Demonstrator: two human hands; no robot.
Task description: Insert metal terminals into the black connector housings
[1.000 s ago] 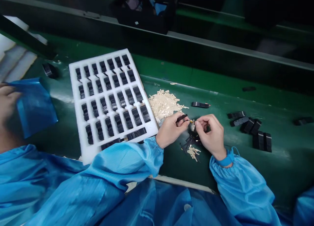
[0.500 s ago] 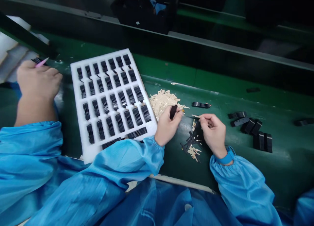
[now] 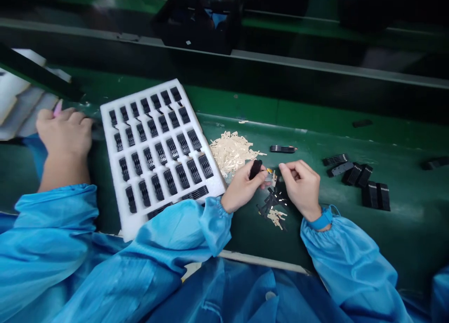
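Observation:
My left hand (image 3: 242, 188) is closed on a small black plastic connector (image 3: 256, 168) with a gold tip, held just above the green belt. My right hand (image 3: 300, 187) is pinched close beside it on something too small to make out. Under the hands lies a small heap of black pieces and cream strips (image 3: 274, 210). A pile of cream metal terminals (image 3: 231, 151) sits just left of my left hand.
A white foam tray (image 3: 108, 171) filled with rows of black connectors lies to the left. A co-worker's hand (image 3: 65, 133) in a blue sleeve rests beside the tray. Loose black connectors (image 3: 365, 183) lie to the right; one more black connector (image 3: 283, 149) lies farther back.
My hands parted half a second ago and have come back close together. The co-worker's hand moved down beside the tray. The view shifted slightly.

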